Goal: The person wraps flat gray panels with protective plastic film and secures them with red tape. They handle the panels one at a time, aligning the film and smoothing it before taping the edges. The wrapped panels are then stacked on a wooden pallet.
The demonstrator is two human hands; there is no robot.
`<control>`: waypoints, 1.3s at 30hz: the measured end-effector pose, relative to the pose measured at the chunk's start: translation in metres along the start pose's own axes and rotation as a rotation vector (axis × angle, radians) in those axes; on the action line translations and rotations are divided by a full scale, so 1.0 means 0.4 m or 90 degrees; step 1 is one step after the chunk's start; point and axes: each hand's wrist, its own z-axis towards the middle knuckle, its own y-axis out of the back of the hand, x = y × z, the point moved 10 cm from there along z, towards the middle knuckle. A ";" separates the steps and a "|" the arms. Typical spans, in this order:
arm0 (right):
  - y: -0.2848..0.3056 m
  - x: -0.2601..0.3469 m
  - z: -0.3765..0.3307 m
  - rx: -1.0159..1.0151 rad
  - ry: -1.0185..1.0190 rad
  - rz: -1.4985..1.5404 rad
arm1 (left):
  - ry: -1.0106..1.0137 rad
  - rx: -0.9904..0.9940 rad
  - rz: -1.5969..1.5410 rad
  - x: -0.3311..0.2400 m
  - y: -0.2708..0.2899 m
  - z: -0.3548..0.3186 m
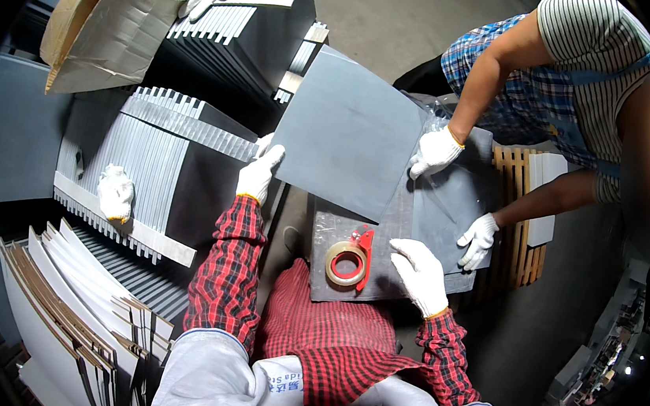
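My left hand (258,174), in a white knit glove, is closed on the left edge of a square grey panel (348,130). The panel is held tilted above a work surface (326,227). My right hand (420,276), gloved too, has its fingers stretched out and holds nothing. It is over the near side of the work surface, right of a red tape dispenser (365,247) with a roll of clear tape (345,264). Across from me, a co-worker's gloved hand (436,153) is at the panel's right edge with clear plastic film (435,115). Their other hand (479,241) rests on a second grey panel (453,193).
At my left, stacked grey panels (140,152) stand on edge with slotted spacer strips, a white glove (115,192) on top. Cardboard and white sheets (77,296) lean nearer me. A cardboard box (118,23) tops the far stack. A slatted wooden pallet (507,222) stands right.
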 end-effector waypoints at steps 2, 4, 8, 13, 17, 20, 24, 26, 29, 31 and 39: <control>0.000 -0.009 -0.005 -0.002 -0.009 0.005 | 0.008 -0.028 -0.001 -0.003 0.008 -0.037; -0.001 -0.012 -0.007 -0.003 -0.021 0.018 | -0.021 -0.056 0.055 -0.002 0.029 -0.059; -0.012 -0.027 -0.021 -0.002 -0.039 0.031 | -0.057 -0.052 0.149 -0.017 0.033 -0.103; -0.032 -0.021 -0.024 0.016 -0.039 0.049 | -0.055 -0.122 0.152 -0.075 0.052 -0.159; -0.043 0.006 0.001 0.020 -0.012 0.071 | -0.058 -0.142 0.270 -0.177 0.059 -0.184; -0.065 -0.001 0.020 -0.007 -0.027 0.070 | -0.080 -0.137 0.280 -0.206 0.046 -0.190; -0.191 -0.119 -0.034 0.148 -0.265 -0.082 | -0.192 -0.191 0.321 -0.241 0.014 -0.222; -0.267 -0.129 -0.085 0.294 -0.338 -0.170 | -0.206 -0.167 0.346 -0.271 -0.023 -0.233; -0.348 -0.152 -0.128 0.145 -0.294 -0.145 | -0.193 -0.157 0.330 -0.278 -0.048 -0.247; -0.363 -0.180 -0.127 0.112 -0.243 -0.180 | -0.195 -0.162 0.331 -0.285 -0.055 -0.254; -0.282 -0.177 -0.106 0.181 0.077 -0.367 | -0.204 -0.150 0.326 -0.294 -0.077 -0.270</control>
